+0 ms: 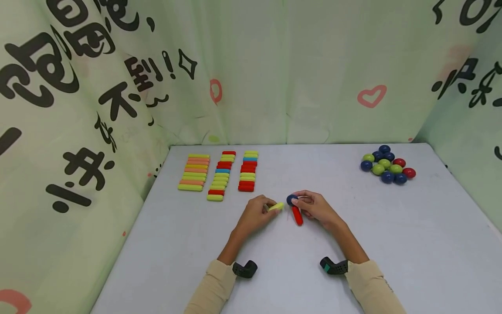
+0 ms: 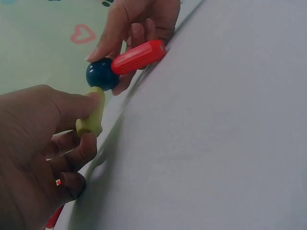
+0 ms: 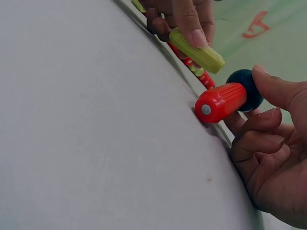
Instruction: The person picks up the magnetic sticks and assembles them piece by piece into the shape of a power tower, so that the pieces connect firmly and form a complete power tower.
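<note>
My left hand [image 1: 256, 213] pinches a yellow-green rod [image 1: 276, 206] between thumb and fingers. Opposite it, my right hand [image 1: 315, 207] holds a dark blue ball [image 1: 292, 199] by thumb and fingertips. A red rod [image 1: 297, 216] is joined to that ball and points toward the near side; in the right wrist view the red rod [image 3: 220, 103] shows a silvery disc at its free end. Between the yellow-green rod [image 3: 197, 50] and the blue ball [image 3: 246, 90] a small gap shows in that view. Some fingers of each hand are partly hidden.
Three columns of coloured rods lie at the back left: a left one [image 1: 193, 176], a middle one [image 1: 218, 186] and a right one [image 1: 247, 178]. Several blue, green and red balls [image 1: 387, 177] cluster at the back right. Curtains [image 1: 313, 78] surround the white table [image 1: 392, 226].
</note>
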`<control>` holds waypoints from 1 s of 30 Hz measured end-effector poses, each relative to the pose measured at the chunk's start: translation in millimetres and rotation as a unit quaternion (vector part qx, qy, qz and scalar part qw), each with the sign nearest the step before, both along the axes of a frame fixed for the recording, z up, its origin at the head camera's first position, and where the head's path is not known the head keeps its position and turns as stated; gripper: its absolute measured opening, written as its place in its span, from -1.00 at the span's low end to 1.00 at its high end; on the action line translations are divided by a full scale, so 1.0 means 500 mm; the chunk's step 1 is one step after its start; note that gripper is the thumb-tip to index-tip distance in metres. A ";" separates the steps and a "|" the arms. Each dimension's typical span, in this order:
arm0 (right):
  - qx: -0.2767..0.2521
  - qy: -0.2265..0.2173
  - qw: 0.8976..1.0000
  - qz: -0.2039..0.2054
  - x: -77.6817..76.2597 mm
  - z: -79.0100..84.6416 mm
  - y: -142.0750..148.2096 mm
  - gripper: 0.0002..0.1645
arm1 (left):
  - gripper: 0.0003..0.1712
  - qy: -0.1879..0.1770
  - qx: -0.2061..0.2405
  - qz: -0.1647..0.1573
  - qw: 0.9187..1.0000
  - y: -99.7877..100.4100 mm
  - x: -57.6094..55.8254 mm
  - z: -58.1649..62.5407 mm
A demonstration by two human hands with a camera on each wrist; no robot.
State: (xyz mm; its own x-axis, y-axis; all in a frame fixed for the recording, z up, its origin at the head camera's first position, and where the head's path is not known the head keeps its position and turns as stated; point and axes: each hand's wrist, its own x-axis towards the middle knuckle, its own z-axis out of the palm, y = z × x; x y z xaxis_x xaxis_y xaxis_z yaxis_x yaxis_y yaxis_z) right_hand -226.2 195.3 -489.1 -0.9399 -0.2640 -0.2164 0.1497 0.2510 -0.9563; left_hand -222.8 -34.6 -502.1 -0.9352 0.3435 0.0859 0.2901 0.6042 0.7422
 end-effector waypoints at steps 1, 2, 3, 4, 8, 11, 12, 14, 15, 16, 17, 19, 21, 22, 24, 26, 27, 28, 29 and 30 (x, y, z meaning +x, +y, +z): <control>0.003 0.003 1.000 0.002 0.001 0.000 0.000 -0.40 | -0.67 0.002 0.004 0.000 1.000 0.003 0.002 0.000; 0.004 0.003 1.000 -0.001 0.001 0.000 -0.001 -0.40 | -0.67 0.004 0.007 0.001 1.000 0.005 0.003 -0.001; 0.007 0.006 1.000 0.001 0.002 0.000 -0.002 -0.40 | -0.67 0.006 0.010 0.001 1.000 0.007 0.004 -0.001; 0.009 0.009 1.000 0.002 0.002 -0.001 -0.002 -0.40 | -0.68 0.007 0.012 0.002 1.000 0.009 0.004 -0.001; 0.020 0.019 1.000 0.003 0.004 -0.003 -0.002 -0.43 | -0.69 0.006 0.008 0.003 1.000 0.014 0.006 -0.003; 0.027 0.027 0.999 0.006 0.005 -0.006 -0.003 -0.46 | -0.69 -0.005 -0.005 -0.004 1.000 0.018 0.007 -0.001; 0.029 0.029 0.999 0.008 0.005 -0.006 -0.003 -0.47 | -0.69 -0.009 -0.013 -0.007 1.000 0.019 0.008 0.000; 0.036 0.040 0.998 0.014 0.006 -0.005 -0.002 -0.49 | -0.69 -0.014 -0.029 -0.015 0.999 0.020 0.010 0.003; 0.042 0.050 0.998 0.015 0.006 -0.004 0.001 -0.50 | -0.69 -0.017 -0.037 -0.020 0.999 0.020 0.011 0.005; 0.047 0.057 0.997 0.014 0.006 -0.002 0.005 -0.51 | -0.69 -0.018 -0.046 -0.025 0.998 0.020 0.012 0.007; 0.053 0.068 0.996 0.008 0.005 0.000 0.011 -0.53 | -0.69 -0.017 -0.055 -0.030 0.998 0.021 0.014 0.009; 0.073 0.093 0.993 -0.016 0.003 0.005 0.029 -0.54 | -0.67 -0.015 -0.068 -0.036 0.997 0.021 0.016 0.011; 0.097 0.123 0.986 -0.059 -0.001 0.010 0.056 -0.55 | -0.63 -0.011 -0.075 -0.039 0.996 0.023 0.017 0.011; 0.105 0.141 0.980 -0.090 -0.003 0.012 0.073 -0.56 | -0.60 -0.009 -0.080 -0.037 0.996 0.023 0.018 0.011; 0.130 0.180 0.961 -0.166 -0.009 0.016 0.109 -0.58 | -0.52 -0.004 -0.088 -0.031 0.996 0.025 0.020 0.010; 0.154 0.217 0.929 -0.255 -0.018 0.018 0.150 -0.63 | -0.43 0.005 -0.098 -0.027 0.995 0.027 0.022 0.010; 0.171 0.232 0.910 -0.299 -0.023 0.018 0.171 -0.65 | -0.40 0.013 -0.104 -0.031 0.994 0.028 0.023 0.010; 0.187 0.242 0.890 -0.338 -0.027 0.018 0.191 -0.66 | -0.39 0.020 -0.110 -0.039 0.993 0.029 0.023 0.011; 0.204 0.248 0.873 -0.368 -0.031 0.016 0.213 -0.65 | -0.39 0.027 -0.113 -0.051 0.992 0.030 0.024 0.012; 0.223 0.252 0.857 -0.391 -0.033 0.015 0.233 -0.64 | -0.41 0.034 -0.114 -0.064 0.991 0.031 0.024 0.014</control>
State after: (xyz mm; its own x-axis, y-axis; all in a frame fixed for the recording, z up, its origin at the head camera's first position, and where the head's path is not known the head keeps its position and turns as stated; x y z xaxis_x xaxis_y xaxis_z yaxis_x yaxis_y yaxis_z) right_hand -242.9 311.8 -481.5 -0.7960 0.4915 0.3534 0.0341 0.6193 -0.7844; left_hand -210.7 -19.0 -495.4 -0.8778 0.4761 0.0534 0.4193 0.7096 0.5663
